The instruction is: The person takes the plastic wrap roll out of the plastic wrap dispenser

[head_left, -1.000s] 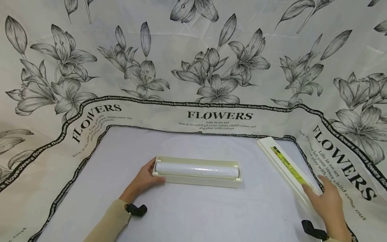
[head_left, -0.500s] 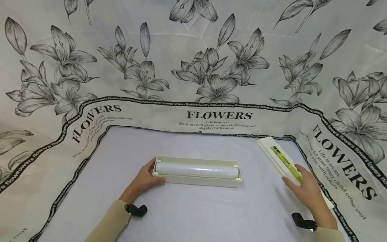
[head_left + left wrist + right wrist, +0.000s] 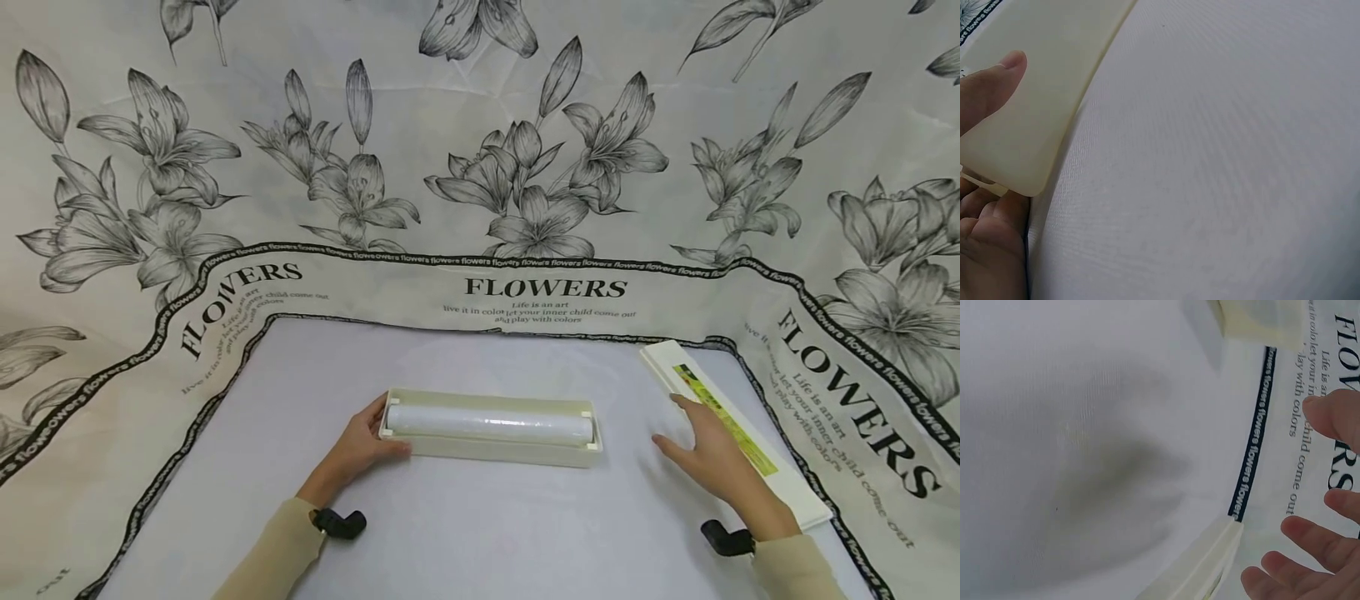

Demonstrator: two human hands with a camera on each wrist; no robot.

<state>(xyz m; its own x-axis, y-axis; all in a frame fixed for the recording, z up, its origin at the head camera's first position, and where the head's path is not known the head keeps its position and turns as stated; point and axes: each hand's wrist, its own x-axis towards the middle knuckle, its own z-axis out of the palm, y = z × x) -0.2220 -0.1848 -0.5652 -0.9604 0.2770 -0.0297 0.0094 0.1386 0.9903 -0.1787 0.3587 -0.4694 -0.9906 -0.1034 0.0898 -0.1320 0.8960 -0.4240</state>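
Note:
My left hand (image 3: 360, 446) grips the left end of a long cream box (image 3: 495, 454), thumb on its near side. Inside the box lies a shiny white roll (image 3: 487, 423) that looks like plastic wrap. In the left wrist view, the thumb (image 3: 997, 87) presses the box's wall (image 3: 1054, 106) while the other fingers curl at its end. Holding nothing, my right hand (image 3: 720, 462) is over the left side of a long white lid (image 3: 738, 432) with a yellow-green label. Its fingers are spread in the right wrist view, near the lid (image 3: 1197, 562).
A white table surface (image 3: 480, 533) lies under everything. Its edge meets a flower-printed cloth (image 3: 525, 296) with a black border, which rises behind and at both sides. The lid slants along the table's right edge.
My right hand has let go of the lid's near end and moved left, towards the box. The lid lies at the right edge. My left hand and the box have stayed put.

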